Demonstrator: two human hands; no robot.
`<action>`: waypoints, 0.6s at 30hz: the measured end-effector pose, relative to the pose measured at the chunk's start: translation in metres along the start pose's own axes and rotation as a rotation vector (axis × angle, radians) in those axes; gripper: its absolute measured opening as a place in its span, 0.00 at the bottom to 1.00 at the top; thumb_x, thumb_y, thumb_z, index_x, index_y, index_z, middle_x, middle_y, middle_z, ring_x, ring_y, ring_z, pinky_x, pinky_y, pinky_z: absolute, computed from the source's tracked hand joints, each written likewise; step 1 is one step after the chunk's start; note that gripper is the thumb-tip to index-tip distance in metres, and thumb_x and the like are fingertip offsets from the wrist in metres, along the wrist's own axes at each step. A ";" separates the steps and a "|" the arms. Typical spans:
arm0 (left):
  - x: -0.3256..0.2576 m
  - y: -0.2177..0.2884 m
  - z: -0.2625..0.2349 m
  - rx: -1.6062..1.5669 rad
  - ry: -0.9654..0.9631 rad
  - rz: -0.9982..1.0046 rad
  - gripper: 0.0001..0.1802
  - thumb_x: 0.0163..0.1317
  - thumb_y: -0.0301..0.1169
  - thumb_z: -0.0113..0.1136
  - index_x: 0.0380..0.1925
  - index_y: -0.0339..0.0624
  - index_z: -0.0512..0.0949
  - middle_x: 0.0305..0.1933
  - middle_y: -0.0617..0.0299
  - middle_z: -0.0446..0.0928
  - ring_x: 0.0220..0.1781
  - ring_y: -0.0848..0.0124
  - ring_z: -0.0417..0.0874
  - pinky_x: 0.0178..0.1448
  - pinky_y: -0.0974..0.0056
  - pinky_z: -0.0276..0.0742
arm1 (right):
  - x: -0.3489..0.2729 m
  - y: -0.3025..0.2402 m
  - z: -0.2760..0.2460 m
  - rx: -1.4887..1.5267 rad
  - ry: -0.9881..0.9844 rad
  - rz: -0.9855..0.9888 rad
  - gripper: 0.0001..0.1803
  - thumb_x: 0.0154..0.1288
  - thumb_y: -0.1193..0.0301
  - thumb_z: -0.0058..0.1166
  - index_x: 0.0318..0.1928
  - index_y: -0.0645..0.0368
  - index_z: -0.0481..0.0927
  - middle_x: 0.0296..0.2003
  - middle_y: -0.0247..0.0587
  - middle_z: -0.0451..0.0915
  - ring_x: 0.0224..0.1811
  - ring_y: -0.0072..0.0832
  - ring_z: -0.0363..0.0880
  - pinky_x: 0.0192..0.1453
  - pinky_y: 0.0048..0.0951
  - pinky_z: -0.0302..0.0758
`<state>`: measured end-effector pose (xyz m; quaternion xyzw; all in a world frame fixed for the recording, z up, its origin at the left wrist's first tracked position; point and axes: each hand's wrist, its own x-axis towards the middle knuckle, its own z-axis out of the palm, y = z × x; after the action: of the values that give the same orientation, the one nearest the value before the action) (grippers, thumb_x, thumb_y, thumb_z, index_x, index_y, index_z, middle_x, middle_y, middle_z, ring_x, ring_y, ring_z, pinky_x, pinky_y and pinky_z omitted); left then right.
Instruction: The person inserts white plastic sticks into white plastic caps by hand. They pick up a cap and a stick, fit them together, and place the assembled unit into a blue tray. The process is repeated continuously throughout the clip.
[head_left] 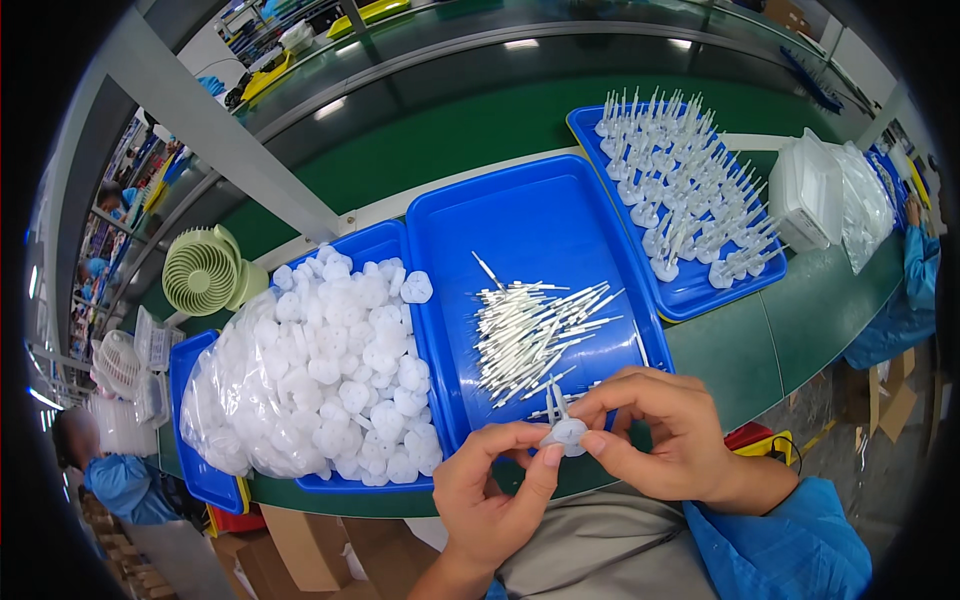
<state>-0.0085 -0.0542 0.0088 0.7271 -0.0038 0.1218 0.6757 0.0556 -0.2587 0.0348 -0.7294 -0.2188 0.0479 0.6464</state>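
Observation:
Near the front edge of the blue tray, my left hand [498, 484] and my right hand [665, 432] pinch a small white plastic piece [567, 432] between them. It has a rounded, disc-like base with thin upright prongs. My left thumb and forefinger grip its left side, and my right fingers hold the right side and the prongs. Just beyond my hands, a heap of thin white rods [530, 335] lies in the middle blue tray [500, 210]. To the left, many lobed white plastic caps [350, 350] spill from a clear bag [235, 400] over another blue tray.
At the right back, a blue tray [690, 300] holds rows of white pieces with upright rods [690, 180]. White foam boxes [808, 190] and a plastic bag [862, 200] stand beyond it. A green fan [205, 270] is at left. Other people [130, 485] sit nearby.

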 end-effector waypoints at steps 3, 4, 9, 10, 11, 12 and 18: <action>0.001 -0.004 0.000 0.035 -0.030 0.098 0.13 0.70 0.18 0.78 0.51 0.29 0.86 0.47 0.53 0.91 0.46 0.71 0.91 0.53 0.65 0.87 | 0.001 -0.001 -0.001 -0.035 0.000 -0.009 0.12 0.71 0.80 0.73 0.53 0.62 0.91 0.42 0.38 0.92 0.39 0.20 0.89 0.30 0.21 0.78; 0.001 -0.003 0.000 0.059 -0.033 0.108 0.13 0.69 0.18 0.78 0.51 0.28 0.86 0.47 0.53 0.91 0.46 0.70 0.91 0.53 0.65 0.87 | 0.001 -0.001 0.000 -0.051 0.003 -0.008 0.12 0.70 0.80 0.73 0.53 0.62 0.91 0.41 0.38 0.91 0.38 0.20 0.89 0.30 0.21 0.78; 0.002 -0.003 0.001 0.132 -0.035 0.114 0.14 0.68 0.17 0.78 0.51 0.28 0.86 0.47 0.52 0.90 0.46 0.70 0.91 0.53 0.65 0.87 | 0.002 -0.003 -0.002 -0.112 -0.011 -0.012 0.12 0.70 0.80 0.72 0.52 0.63 0.91 0.40 0.38 0.90 0.37 0.20 0.88 0.29 0.22 0.78; 0.001 -0.003 0.001 0.120 -0.041 0.106 0.14 0.68 0.17 0.78 0.51 0.28 0.86 0.47 0.52 0.90 0.46 0.70 0.91 0.53 0.65 0.87 | 0.003 -0.003 -0.003 -0.110 -0.022 -0.005 0.12 0.70 0.79 0.72 0.53 0.63 0.91 0.40 0.38 0.90 0.36 0.20 0.88 0.29 0.22 0.78; 0.001 -0.003 0.000 0.109 -0.047 0.099 0.14 0.68 0.17 0.78 0.51 0.28 0.86 0.47 0.52 0.90 0.47 0.70 0.91 0.53 0.65 0.87 | 0.004 -0.003 -0.004 -0.108 -0.032 0.000 0.12 0.71 0.79 0.72 0.53 0.63 0.91 0.40 0.38 0.90 0.36 0.20 0.88 0.30 0.22 0.78; 0.001 -0.003 0.000 0.098 -0.052 0.092 0.14 0.68 0.17 0.78 0.51 0.28 0.86 0.48 0.52 0.90 0.47 0.70 0.91 0.54 0.65 0.87 | 0.005 -0.003 -0.006 -0.089 -0.039 -0.019 0.12 0.72 0.79 0.72 0.54 0.63 0.91 0.40 0.38 0.90 0.36 0.21 0.88 0.31 0.22 0.79; 0.002 -0.005 0.004 -0.061 0.065 0.018 0.13 0.67 0.19 0.81 0.49 0.30 0.90 0.44 0.56 0.93 0.39 0.76 0.89 0.45 0.70 0.83 | 0.002 0.004 -0.014 -0.033 0.038 -0.037 0.10 0.78 0.78 0.68 0.55 0.64 0.92 0.42 0.41 0.90 0.38 0.23 0.88 0.37 0.25 0.80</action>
<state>-0.0051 -0.0573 0.0036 0.7015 0.0079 0.1516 0.6963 0.0637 -0.2711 0.0332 -0.7364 -0.2208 0.0183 0.6393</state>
